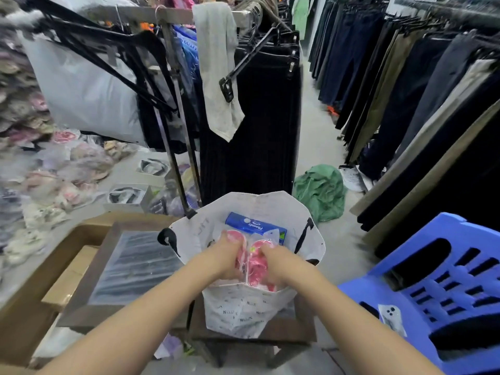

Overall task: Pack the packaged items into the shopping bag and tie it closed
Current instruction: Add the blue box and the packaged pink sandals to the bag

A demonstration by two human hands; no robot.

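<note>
Hands (228, 257) (273, 262) grip pink packet (255, 266) | blue box (255, 226) (reads "Phoenix") | bag (243, 312)

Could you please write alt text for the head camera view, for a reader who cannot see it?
Both hands, left hand and right hand, press a pink packaged item down into an open white shopping bag, beside a blue box already inside. Racks of hanging trousers line the aisle, and a blue plastic chair stands at right.

The white shopping bag (244, 312) stands open-mouthed, but both hands and a pink packet (257, 266) fill most of the opening. A blue plastic chair (433, 288) crowds its right side, cardboard boxes (54, 280) its left; bare floor (338, 239) lies beyond.
</note>
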